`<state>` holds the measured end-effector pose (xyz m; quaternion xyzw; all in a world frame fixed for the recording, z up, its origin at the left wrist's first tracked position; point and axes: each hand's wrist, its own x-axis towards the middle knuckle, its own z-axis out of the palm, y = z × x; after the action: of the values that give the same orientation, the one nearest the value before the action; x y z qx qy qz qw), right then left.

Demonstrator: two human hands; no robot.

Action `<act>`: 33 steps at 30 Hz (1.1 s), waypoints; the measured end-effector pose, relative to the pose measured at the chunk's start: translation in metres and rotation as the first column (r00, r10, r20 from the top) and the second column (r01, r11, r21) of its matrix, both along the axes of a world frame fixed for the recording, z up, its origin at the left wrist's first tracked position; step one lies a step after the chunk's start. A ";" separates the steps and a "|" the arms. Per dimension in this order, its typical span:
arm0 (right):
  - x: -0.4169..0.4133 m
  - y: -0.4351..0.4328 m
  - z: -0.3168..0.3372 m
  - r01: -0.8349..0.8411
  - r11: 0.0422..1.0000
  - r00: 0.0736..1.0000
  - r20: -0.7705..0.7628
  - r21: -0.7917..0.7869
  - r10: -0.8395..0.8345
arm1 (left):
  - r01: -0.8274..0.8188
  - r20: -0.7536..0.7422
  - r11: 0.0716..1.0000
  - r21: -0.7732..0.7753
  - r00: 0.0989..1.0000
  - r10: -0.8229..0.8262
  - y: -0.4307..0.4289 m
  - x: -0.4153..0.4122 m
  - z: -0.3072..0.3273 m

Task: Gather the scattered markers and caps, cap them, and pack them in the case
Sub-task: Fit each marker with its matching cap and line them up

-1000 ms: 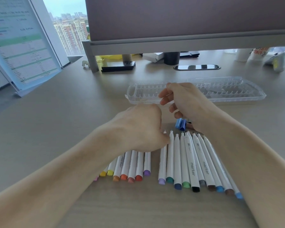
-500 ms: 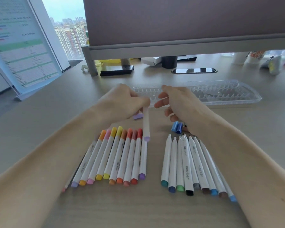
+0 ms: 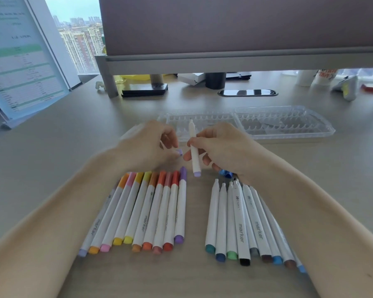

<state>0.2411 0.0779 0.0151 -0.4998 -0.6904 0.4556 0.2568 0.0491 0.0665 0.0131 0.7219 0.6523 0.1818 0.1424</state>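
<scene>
Right hand (image 3: 222,147) now grips the lilac marker (image 3: 194,155), passed over from the left hand (image 3: 146,145), which keeps only the lilac cap (image 3: 180,152) pinched. Both hover above the table (image 3: 69,151), before the clear case (image 3: 289,125); capping seems next.

On the bench (image 3: 52,160), capped markers (image 3: 155,209) lie in a row at left, uncapped markers (image 3: 239,222) at right. The case (image 3: 293,123) lies behind both rows.

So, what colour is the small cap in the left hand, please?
Pale purple cap; head view.
</scene>
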 end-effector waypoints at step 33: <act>-0.005 -0.017 0.015 -0.210 0.966 0.977 0.015 -0.150 0.214 | -0.188 0.695 0.982 0.008 0.707 0.130 -0.011 0.014 0.011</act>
<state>0.2360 0.0613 0.0299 -0.4478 -0.7082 0.5224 0.1580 0.0634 0.0554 0.0239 0.5480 0.6041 0.4749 0.3305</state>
